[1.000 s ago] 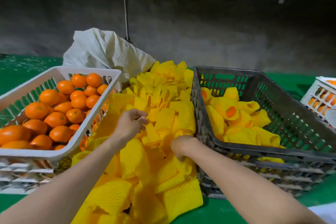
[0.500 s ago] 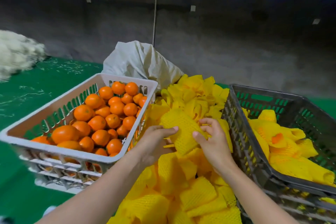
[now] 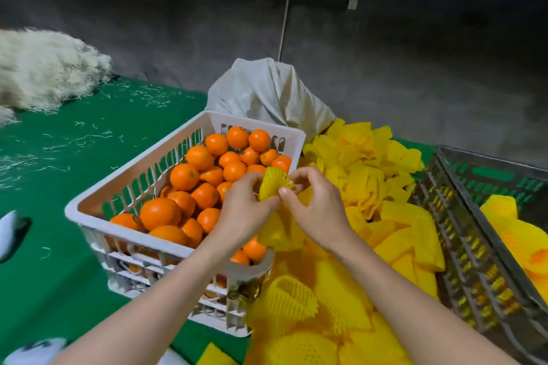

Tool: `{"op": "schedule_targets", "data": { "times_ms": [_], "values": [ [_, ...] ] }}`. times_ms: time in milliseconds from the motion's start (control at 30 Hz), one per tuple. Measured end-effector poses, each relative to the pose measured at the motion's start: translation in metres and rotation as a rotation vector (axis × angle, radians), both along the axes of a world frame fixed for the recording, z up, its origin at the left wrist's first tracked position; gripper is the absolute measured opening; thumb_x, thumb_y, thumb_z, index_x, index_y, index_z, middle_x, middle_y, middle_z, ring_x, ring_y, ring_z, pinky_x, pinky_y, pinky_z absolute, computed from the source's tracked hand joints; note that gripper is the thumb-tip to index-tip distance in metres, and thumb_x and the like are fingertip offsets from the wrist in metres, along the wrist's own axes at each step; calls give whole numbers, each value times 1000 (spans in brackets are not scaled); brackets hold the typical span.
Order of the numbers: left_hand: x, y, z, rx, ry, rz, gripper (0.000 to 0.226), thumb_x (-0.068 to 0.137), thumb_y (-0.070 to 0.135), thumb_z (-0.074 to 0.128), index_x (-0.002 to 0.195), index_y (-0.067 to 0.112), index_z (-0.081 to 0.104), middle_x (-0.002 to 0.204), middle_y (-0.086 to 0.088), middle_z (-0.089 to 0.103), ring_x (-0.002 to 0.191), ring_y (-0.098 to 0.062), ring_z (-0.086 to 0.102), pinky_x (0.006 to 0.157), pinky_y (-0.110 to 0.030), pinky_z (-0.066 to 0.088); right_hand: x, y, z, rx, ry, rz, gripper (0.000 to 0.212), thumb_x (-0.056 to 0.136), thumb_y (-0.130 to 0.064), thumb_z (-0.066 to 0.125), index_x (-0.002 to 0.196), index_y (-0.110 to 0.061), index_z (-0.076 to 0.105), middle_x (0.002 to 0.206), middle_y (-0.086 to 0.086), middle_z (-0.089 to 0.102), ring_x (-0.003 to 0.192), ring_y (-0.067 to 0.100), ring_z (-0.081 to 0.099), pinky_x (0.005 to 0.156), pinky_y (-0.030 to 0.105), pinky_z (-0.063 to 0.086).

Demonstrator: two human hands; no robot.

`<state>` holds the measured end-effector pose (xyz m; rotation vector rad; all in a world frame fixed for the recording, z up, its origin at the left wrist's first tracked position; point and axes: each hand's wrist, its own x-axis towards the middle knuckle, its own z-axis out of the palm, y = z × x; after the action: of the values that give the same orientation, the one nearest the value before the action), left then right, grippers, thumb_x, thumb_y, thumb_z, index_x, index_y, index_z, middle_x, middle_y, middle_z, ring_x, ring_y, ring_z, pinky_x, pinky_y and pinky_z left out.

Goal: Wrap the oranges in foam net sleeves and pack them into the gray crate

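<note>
Both hands hold one yellow foam net sleeve above the right rim of the white crate. My left hand grips its left side and my right hand pinches its right edge, spreading the mouth. The white crate is full of bare oranges. A pile of loose yellow sleeves lies between the two crates. The gray crate stands at the right edge with wrapped oranges inside, partly cut off by the frame.
A gray-white sack sits behind the white crate. The green table cover stretches left, strewn with pale shreds, with a heap of shredded filler at the far left. A dark wall rises behind.
Both hands lifted a sleeve out of the pile and carried it left, over the orange crate's rim. The view swung left, pushing the gray crate to the right edge.
</note>
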<state>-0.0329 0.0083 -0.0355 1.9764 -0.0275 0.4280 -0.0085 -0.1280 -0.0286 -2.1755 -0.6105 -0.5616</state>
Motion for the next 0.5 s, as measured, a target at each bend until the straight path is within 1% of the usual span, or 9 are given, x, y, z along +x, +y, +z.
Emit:
{"op": "schedule_targets", "data": {
  "times_ms": [67, 133, 167, 233, 267, 367, 400, 433, 500],
  "values": [
    [11, 26, 4, 42, -10, 37, 22, 80, 10, 69, 98, 21, 62, 84, 11, 60, 73, 0, 56, 58, -12, 41, 14, 22, -3, 10, 32, 19, 14, 81, -17, 70, 82, -7, 60, 80, 1, 52, 80, 20, 51, 69, 18, 34],
    [22, 49, 5, 98, 3, 34, 18, 81, 9, 69, 92, 21, 60, 81, 10, 59, 70, -4, 55, 56, -13, 40, 26, 45, -7, -1, 5, 31, 16, 80, -16, 70, 77, -6, 58, 81, 2, 52, 85, 23, 51, 77, 28, 36],
    [28, 59, 5, 114, 35, 11, 14, 82, 10, 68, 89, 20, 61, 80, 4, 61, 70, -10, 56, 56, -17, 41, 32, 56, -9, 0, 7, 31, 17, 80, -18, 70, 78, -7, 58, 82, 3, 53, 87, 23, 50, 79, 31, 36],
    [41, 80, 2, 127, 136, -33, 7, 84, 14, 68, 88, 13, 64, 87, -8, 64, 74, -15, 55, 58, -22, 40, 43, 75, -15, -13, 52, 6, 21, 82, -25, 69, 85, -7, 59, 87, 6, 56, 91, 24, 47, 80, 31, 34],
    [47, 87, 2, 108, 192, -62, 10, 84, 16, 68, 91, 10, 65, 91, -11, 64, 77, -15, 54, 61, -22, 40, 46, 79, -19, -34, 63, -18, 23, 84, -27, 68, 87, -6, 59, 89, 8, 56, 93, 24, 46, 78, 29, 31],
    [77, 117, 2, -82, 332, -54, 12, 87, 23, 63, 93, 13, 66, 94, -3, 62, 85, -13, 56, 74, -28, 43, 54, 91, -30, -72, 22, -30, 20, 88, -23, 63, 79, -7, 54, 89, 9, 53, 90, 25, 42, 75, 25, 25],
    [89, 127, 0, -50, 340, 12, 8, 88, 22, 60, 88, 14, 63, 92, -4, 60, 83, -16, 55, 74, -30, 44, 55, 94, -32, -73, 13, -17, 19, 88, -20, 62, 78, -7, 52, 88, 10, 53, 89, 25, 42, 75, 26, 26],
    [101, 137, -5, 121, 372, 95, 5, 88, 20, 58, 88, 15, 59, 95, -7, 56, 86, -20, 54, 75, -33, 44, 55, 96, -35, -79, 14, 4, 18, 89, -18, 61, 79, -6, 52, 86, 11, 53, 87, 25, 42, 74, 28, 27],
    [118, 151, -21, 585, 549, 190, 23, 86, 18, 59, 107, 11, 53, 124, -19, 45, 107, -34, 50, 88, -44, 45, 55, 97, -38, -106, 33, 44, 15, 90, -19, 58, 84, -5, 54, 83, 12, 53, 85, 25, 44, 73, 30, 27]
  ]
}}
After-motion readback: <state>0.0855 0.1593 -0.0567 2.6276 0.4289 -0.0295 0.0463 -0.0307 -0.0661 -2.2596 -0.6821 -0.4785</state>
